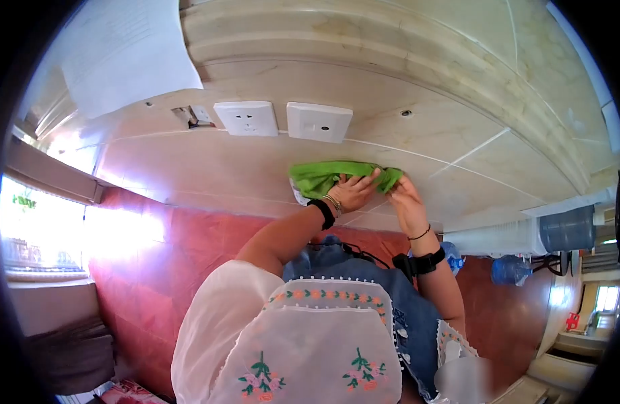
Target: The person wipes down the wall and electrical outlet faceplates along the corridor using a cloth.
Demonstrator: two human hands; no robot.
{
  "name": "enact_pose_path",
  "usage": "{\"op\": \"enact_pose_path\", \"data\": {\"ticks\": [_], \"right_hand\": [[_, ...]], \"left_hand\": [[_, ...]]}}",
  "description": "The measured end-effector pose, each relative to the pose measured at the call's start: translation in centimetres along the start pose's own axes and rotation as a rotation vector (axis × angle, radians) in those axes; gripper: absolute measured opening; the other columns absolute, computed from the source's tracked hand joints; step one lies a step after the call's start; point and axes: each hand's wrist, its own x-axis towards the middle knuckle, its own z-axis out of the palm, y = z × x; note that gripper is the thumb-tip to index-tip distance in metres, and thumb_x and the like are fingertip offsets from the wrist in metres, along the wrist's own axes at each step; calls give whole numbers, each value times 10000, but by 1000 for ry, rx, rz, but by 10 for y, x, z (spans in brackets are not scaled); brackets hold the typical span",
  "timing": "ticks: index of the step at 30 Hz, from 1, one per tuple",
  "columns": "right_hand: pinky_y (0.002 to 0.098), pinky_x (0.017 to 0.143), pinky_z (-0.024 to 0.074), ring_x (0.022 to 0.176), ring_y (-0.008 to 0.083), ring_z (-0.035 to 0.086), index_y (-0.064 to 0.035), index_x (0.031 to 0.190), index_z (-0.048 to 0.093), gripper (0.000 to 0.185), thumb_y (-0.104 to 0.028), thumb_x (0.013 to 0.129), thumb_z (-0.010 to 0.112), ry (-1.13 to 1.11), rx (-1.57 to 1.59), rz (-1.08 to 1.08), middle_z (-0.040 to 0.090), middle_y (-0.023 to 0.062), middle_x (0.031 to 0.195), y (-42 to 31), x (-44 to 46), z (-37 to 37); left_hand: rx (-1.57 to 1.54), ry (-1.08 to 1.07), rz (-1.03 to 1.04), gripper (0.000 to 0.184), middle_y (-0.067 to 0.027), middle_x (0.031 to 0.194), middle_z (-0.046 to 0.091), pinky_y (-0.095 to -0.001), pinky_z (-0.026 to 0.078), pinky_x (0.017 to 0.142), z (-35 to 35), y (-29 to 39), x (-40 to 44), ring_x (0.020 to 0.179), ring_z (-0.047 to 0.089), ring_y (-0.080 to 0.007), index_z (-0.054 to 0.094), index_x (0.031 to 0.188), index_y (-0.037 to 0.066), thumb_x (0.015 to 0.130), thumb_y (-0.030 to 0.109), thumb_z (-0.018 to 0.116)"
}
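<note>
A bright green cloth (327,176) lies bunched against the tiled wall, below the two white wall plates. My left hand (353,193) rests over the middle of the cloth, its fingers bent into the fabric. At the cloth's right end, my right hand (407,204) pinches a gathered bit of it between thumb and fingers. A white edge (299,194) of something shows under the cloth's left end; I cannot make out what it is. Both wrists wear black bands, and the left also has bracelets.
Above the cloth are a white socket (246,118) and another wall plate (319,122). A paper sheet (124,57) hangs at the upper left. Blue water bottles (512,271) stand at the right on the red floor (168,249). A bright window (40,225) is at the left.
</note>
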Motion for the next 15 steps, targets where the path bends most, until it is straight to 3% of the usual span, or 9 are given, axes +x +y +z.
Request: {"op": "enact_pose_path", "data": {"ticks": [1, 2, 4, 5, 7, 8, 10, 15], "right_hand": [[347, 1000, 317, 1185, 190, 428, -67, 1313, 405, 502, -62, 818, 491, 94, 45, 82, 461, 67, 1289, 6, -4, -7], [347, 1000, 317, 1185, 190, 428, -67, 1313, 405, 502, -62, 818, 491, 107, 43, 82, 461, 67, 1289, 12, -8, -14], [380, 954, 353, 1143, 181, 464, -95, 1259, 446, 454, -94, 807, 489, 243, 29, 273, 498, 50, 1239, 28, -11, -29], [380, 954, 353, 1143, 181, 464, -95, 1259, 446, 454, -94, 807, 489, 248, 29, 266, 498, 50, 1239, 40, -11, -36], [383, 916, 363, 1124, 170, 477, -129, 1228, 472, 427, -92, 804, 512, 286, -3, 389, 514, 21, 1209, 64, -11, -47], [383, 916, 363, 1124, 170, 477, -129, 1228, 472, 427, -92, 804, 512, 291, -2, 385, 514, 21, 1209, 74, -8, -51], [374, 899, 359, 1117, 164, 481, -131, 1212, 482, 415, -83, 802, 526, 246, -85, 445, 521, 9, 1190, 87, -3, -51], [373, 913, 360, 1112, 161, 484, -124, 1198, 486, 392, -93, 811, 536, 145, -146, 468, 528, 9, 1172, 94, 12, -56]], "left_hand": [[-10, -140, 125, 333, -123, 1456, 274, -401, 292, 1042, 4, -1, -1, 1221, 403, -266, 606, 1141, 153, 821, 201, 524], [-21, -138, 130, 333, -123, 1456, 274, -401, 292, 1042, 8, -3, -2, 1221, 403, -266, 606, 1141, 153, 821, 201, 524], [-42, -244, 364, 437, -115, 1449, 290, -342, 313, 1040, 8, -9, 1, 1231, 409, -278, 472, 1297, 146, 861, 142, 442], [-44, -239, 371, 437, -115, 1449, 290, -342, 313, 1040, 6, -10, 1, 1231, 409, -278, 472, 1297, 146, 861, 142, 442], [-746, -793, 4, 573, -100, 1461, 267, -375, 287, 1069, -8, -11, 2, 1285, 357, -273, 241, 1423, 125, 872, 104, 397], [-746, -793, 9, 573, -100, 1461, 267, -375, 287, 1069, -10, -14, 1, 1285, 357, -273, 241, 1423, 125, 872, 104, 397], [-753, -890, 102, 674, -89, 1481, 214, -375, 258, 1092, -13, -21, -3, 1339, 269, -254, 51, 1451, 115, 871, 79, 391], [-600, -763, 259, 609, -57, 1501, 152, -352, 228, 1109, 7, -33, -27, 1361, 217, -216, 141, 1441, 108, 888, 88, 396]]}}
